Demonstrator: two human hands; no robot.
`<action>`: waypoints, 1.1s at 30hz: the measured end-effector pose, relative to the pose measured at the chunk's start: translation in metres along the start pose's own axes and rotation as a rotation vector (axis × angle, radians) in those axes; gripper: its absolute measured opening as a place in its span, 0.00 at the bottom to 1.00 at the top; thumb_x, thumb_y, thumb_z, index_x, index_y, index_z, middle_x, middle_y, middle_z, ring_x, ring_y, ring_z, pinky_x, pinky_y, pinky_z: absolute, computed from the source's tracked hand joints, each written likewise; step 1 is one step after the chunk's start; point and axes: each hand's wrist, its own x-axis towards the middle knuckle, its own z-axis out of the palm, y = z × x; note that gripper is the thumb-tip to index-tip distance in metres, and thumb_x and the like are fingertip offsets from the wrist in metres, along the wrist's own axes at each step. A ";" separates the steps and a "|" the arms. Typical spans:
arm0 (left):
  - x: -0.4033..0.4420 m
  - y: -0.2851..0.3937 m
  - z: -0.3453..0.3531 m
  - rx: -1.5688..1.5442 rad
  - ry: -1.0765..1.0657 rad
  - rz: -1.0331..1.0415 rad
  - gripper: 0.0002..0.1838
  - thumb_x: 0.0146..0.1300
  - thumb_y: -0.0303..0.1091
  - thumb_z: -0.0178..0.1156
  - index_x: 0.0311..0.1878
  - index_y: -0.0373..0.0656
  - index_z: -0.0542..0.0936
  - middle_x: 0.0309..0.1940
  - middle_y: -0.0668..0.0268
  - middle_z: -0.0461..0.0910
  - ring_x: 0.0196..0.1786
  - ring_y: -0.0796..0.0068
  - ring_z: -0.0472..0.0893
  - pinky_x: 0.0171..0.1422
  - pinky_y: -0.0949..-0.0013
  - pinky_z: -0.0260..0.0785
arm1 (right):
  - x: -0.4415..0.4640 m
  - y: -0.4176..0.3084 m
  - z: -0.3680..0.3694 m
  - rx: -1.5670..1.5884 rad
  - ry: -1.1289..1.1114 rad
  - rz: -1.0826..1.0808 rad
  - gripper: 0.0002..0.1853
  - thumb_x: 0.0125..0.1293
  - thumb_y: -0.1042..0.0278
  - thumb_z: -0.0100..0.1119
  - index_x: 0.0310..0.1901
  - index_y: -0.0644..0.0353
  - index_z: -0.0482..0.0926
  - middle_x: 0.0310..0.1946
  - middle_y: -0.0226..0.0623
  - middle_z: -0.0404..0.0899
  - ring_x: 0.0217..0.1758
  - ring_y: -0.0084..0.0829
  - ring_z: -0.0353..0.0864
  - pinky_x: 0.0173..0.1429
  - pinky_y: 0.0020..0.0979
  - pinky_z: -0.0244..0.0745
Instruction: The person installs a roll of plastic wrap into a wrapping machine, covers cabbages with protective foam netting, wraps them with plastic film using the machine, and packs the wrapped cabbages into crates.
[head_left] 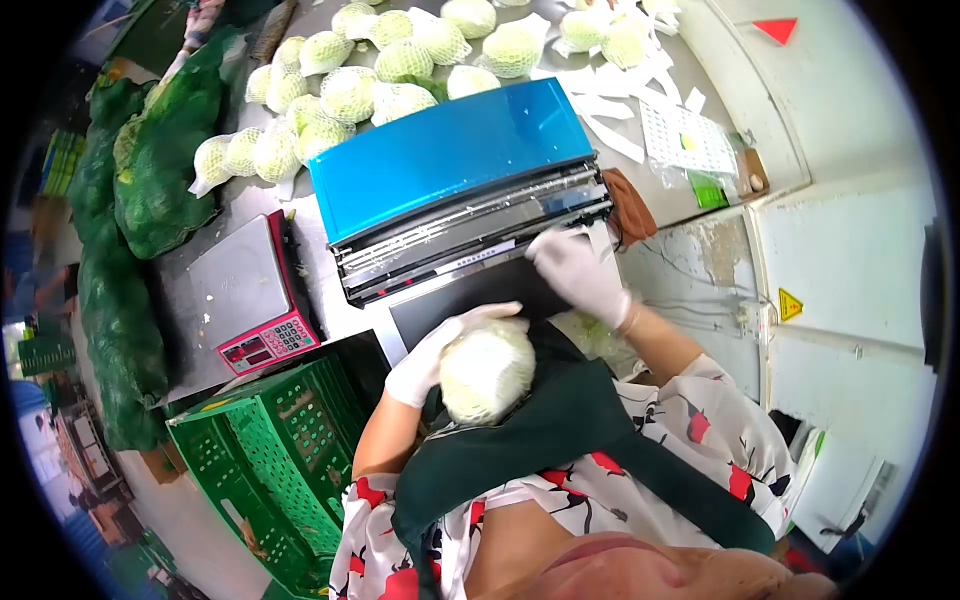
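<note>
- Head view: cupping a pale round vegetable (487, 375) in white netting with the gloved left hand (438, 352), palm at its side and fingers stretched along its far edge.
- Holding it just in front of the dark green apron (515, 445), on the near side of the blue-topped machine (450, 160).
- Reaching with the gloved right hand (580, 278) to the right end of the machine's front edge, fingers bent; too blurred there to tell whether pinching anything.
- Facing more netted vegetables (348, 95) grouped beyond the machine, with white strips (612, 135) and a brown cloth (627, 208) towards the right.
- Flanked on the left by a red-edged scale (238, 275), a green crate (300, 425) nearer the body and green mesh sacks (170, 170) farther out.
</note>
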 end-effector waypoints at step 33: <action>-0.002 0.169 -0.071 0.963 1.401 0.576 0.23 0.76 0.35 0.48 0.67 0.28 0.74 0.63 0.51 0.78 0.64 0.62 0.78 0.72 0.60 0.67 | 0.388 0.192 -0.125 1.520 -0.116 0.076 0.35 0.70 0.52 0.54 0.72 0.67 0.63 0.68 0.43 0.72 0.69 0.39 0.75 0.74 0.41 0.71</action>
